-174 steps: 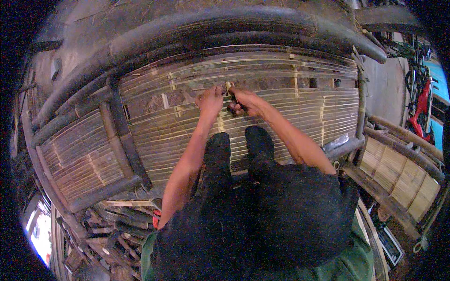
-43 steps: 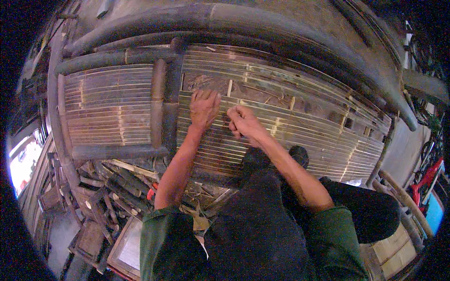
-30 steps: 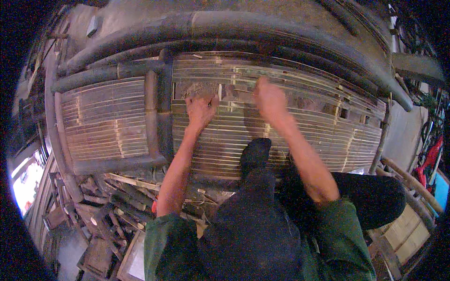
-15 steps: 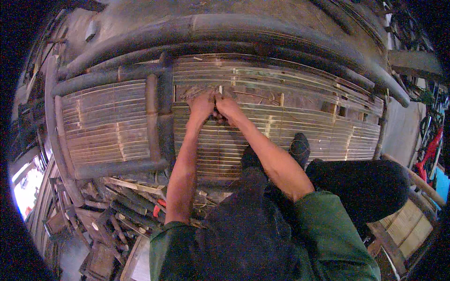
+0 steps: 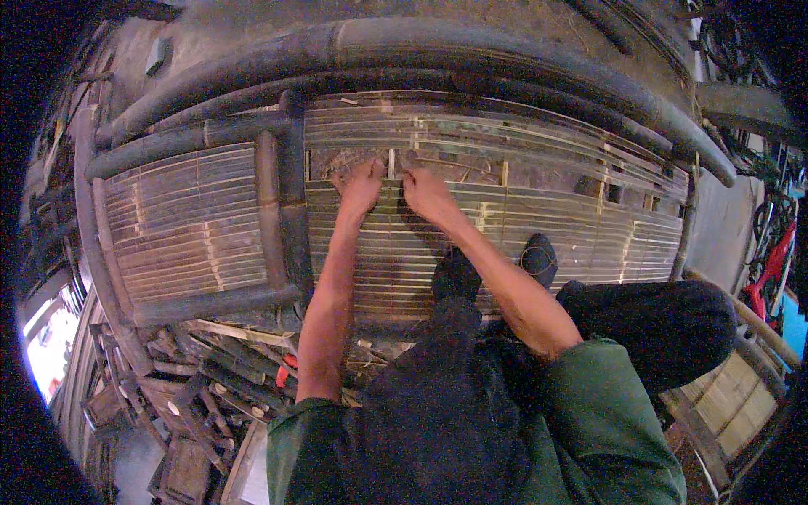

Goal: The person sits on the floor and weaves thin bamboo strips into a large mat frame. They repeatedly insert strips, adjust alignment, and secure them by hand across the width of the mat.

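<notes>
Fingers [image 5: 376, 169] bent beside a short, pale, upright strip [image 5: 391, 163]

From my distant seat I see the left hand [image 5: 360, 194] with its fingers curled at the near edge of a long, dark gap [image 5: 459, 168], and the right hand [image 5: 427, 197] with its fingers drawn in narrow, just beyond the strip's other side. Whether either hand pinches something thin I cannot tell; the tips are too small and grainy for me. The hands are near each other but apart, and I read that as working one spot from both sides.

The long panel of thin, pale-edged bamboo slats [image 5: 370, 252] lies right under both hands, framed along its far side by thick, dark, rounded bamboo poles [image 5: 396, 46]. The strip crosses the gap between slats, probably as a support for them. A dark-covered foot [image 5: 457, 273] is over the panel's near part, perhaps planted there to steady it while both hands are busy. Off to my left, past a dark upright pole [image 5: 295, 210], a smaller panel of similar slats [image 5: 189, 227] sits inside its own pole frame
</notes>
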Available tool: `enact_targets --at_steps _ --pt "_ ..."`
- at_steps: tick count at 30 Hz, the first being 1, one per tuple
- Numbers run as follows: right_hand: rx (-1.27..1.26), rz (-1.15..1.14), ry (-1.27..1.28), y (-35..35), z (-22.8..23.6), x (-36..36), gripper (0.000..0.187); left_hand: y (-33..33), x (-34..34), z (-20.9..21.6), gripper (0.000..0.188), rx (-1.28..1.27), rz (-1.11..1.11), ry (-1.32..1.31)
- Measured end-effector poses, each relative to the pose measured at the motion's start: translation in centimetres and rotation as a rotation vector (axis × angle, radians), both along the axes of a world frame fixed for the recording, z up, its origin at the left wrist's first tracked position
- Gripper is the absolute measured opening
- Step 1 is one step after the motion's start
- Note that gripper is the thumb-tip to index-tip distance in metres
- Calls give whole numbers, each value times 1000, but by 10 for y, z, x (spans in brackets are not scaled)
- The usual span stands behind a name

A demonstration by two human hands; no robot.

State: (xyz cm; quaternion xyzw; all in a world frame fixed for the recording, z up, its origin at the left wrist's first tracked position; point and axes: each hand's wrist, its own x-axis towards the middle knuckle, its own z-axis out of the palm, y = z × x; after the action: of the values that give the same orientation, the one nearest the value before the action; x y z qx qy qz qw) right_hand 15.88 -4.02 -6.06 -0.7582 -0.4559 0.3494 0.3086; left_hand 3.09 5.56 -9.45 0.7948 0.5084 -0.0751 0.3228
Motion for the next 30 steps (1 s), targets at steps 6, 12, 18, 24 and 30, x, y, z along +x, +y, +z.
enact_targets --at_steps 6,12,18,24,30 --pt "-174 -86 -133 -3 47 22 20 -1 -2 6 48 -23 26 -32" --pt "-172 24 -366 15 21 16 25 -2 7 17 48 -2 0 -125" --pt "-19 -185 -486 31 -18 -7 30 -3 7 1 45 127 2 -184" --pt "-213 -116 54 14 25 22 31 -6 -5 -2 43 131 -39 -127" --pt "-140 144 120 -4 66 79 26 -8 4 7 42 192 -48 -232"
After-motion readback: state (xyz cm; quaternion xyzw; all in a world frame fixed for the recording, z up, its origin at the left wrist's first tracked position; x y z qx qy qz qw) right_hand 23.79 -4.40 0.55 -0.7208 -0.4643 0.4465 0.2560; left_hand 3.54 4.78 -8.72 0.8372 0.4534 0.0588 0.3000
